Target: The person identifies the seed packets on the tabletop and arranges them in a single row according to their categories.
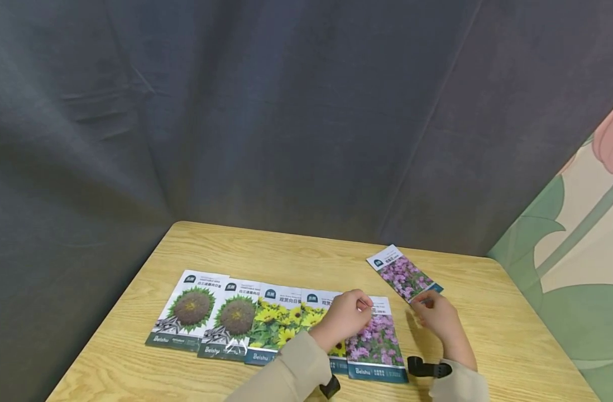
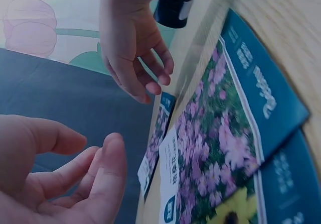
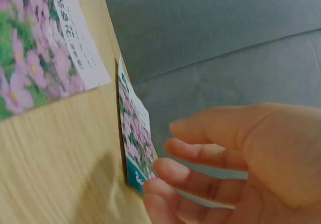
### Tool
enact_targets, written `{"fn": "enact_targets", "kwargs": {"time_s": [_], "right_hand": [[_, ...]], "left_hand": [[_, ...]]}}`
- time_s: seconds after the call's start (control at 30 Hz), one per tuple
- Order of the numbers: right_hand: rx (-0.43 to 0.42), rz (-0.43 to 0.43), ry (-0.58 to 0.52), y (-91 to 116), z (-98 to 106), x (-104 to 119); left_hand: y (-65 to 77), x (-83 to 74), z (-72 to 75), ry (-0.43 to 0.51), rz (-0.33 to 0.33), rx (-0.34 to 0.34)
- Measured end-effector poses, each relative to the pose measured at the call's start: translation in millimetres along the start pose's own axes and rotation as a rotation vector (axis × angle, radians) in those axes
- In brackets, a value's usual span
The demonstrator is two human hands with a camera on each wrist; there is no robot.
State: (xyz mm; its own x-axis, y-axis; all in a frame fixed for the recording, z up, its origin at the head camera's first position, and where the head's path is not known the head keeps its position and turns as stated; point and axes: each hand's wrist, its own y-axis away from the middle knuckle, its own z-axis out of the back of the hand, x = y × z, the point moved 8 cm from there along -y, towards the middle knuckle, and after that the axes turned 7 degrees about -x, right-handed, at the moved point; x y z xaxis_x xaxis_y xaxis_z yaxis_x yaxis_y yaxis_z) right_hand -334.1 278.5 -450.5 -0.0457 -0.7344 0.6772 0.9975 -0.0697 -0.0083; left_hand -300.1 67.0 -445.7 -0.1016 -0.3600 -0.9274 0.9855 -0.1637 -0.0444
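My left hand (image 1: 344,318), its fingers loosely bent and holding nothing, hovers over the right end of a row of seed packets. Beneath it is a purple-flower seed packet (image 1: 377,349), overlapping the edge of a yellow-flower packet (image 1: 339,365). Farther back on the right lies a second purple-flower seed packet (image 1: 404,273), set at an angle. By its near corner is my right hand (image 1: 439,321), with relaxed fingers (image 3: 200,179) that overlap the packet's teal end in the right wrist view. No packet sits in its grasp.
Leftward in the row are another yellow-flower packet (image 1: 273,321) and two sunflower-head packets (image 1: 236,315), edges overlapping. They lie on a wooden table (image 1: 266,248). A dark cloth (image 1: 296,123) hangs behind it, and a wall with painted flowers (image 1: 583,245) stands at right.
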Motion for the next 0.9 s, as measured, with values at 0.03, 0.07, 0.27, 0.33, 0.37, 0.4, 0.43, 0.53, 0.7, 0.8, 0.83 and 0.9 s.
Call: {"fn": "enact_targets", "kwargs": {"time_s": [0.03,0.07,0.27,0.33,0.37,0.4,0.43,0.53,0.7,0.8,0.83,0.9], "right_hand": [[-0.015,-0.003,0.008,-1,2,-1],[-0.027,-0.004,0.015,-1,4,-2],[-0.073,-0.005,-0.008,-4,7,-5],[-0.076,-0.007,-0.021,-5,6,-6],[-0.077,-0.011,-0.026,-5,6,-7],[-0.081,-0.016,-0.026,-6,7,-8],[-0.087,-0.018,-0.021,-7,8,-10],[-0.113,-0.006,0.015,-13,14,-11],[-0.142,0.067,0.083,-36,24,-7],[-0.134,0.127,0.126,-53,26,-6],[-0.126,0.143,0.137,-57,27,-7],[-0.113,0.161,0.165,-65,29,-10]], "left_hand": [[-2.4,-2.0,-0.6,0.010,0.002,0.004],[-4.8,-3.4,-1.5,0.030,0.010,0.008],[-20.0,-6.1,-6.0,0.129,0.041,-0.003],[-24.9,-4.4,-8.0,0.163,0.064,-0.010],[-27.4,-2.9,-9.3,0.192,0.084,-0.013],[-30.0,-1.6,-10.7,0.222,0.103,-0.016],[-32.6,0.0,-12.2,0.249,0.122,-0.020],[-40.5,3.6,-16.3,0.333,0.174,-0.040],[-51.3,6.4,-19.6,0.452,0.223,-0.063],[-55.2,8.3,-19.9,0.483,0.240,-0.055],[-56.5,9.0,-20.3,0.483,0.243,-0.048],[-60.2,11.2,-21.6,0.487,0.254,-0.041]]}}
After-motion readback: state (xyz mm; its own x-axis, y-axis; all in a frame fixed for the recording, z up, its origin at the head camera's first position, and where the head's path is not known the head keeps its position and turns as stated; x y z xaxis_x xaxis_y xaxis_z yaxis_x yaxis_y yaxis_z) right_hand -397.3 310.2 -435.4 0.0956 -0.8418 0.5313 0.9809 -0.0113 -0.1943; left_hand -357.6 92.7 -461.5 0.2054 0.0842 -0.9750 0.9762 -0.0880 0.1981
